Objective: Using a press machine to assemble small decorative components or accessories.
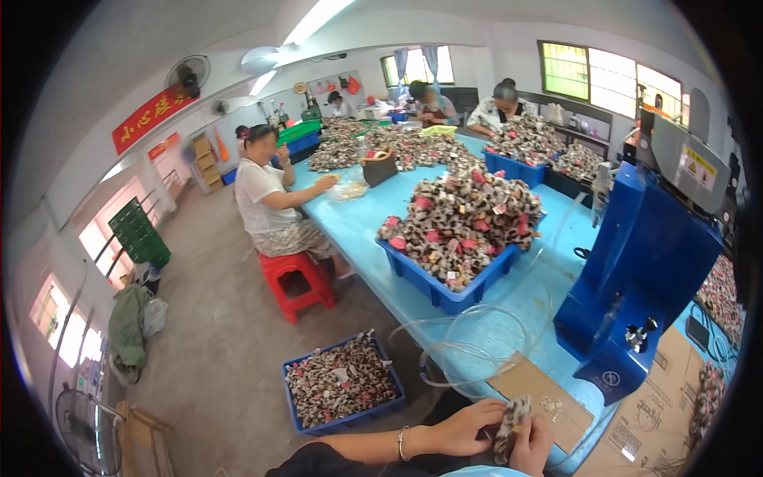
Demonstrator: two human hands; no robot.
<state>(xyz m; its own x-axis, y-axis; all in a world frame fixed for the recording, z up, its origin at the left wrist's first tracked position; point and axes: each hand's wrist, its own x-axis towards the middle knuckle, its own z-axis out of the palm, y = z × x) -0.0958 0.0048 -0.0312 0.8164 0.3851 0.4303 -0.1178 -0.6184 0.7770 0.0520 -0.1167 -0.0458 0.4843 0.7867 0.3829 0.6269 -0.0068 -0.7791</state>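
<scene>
A small spotted plush piece [515,413] in grey, black and white stands upright between my hands, low in the head view. My left hand [465,427], with a bracelet at its wrist, is closed on its left side. From the other side my right hand [531,447] pinches it; some fingertips are hidden behind the plush. A flat cardboard piece [548,397] with small pale bits on it lies just beyond my hands. To the right stands a blue bench machine [636,270] with a metal knob near its base.
A blue bin [453,298] heaped with spotted plush pieces stands on the light-blue table [350,213]. Clear tubing [445,342] loops over the table's near edge. Another full blue crate [298,413] sits on the floor. Several people work farther along, one on a red stool [296,282].
</scene>
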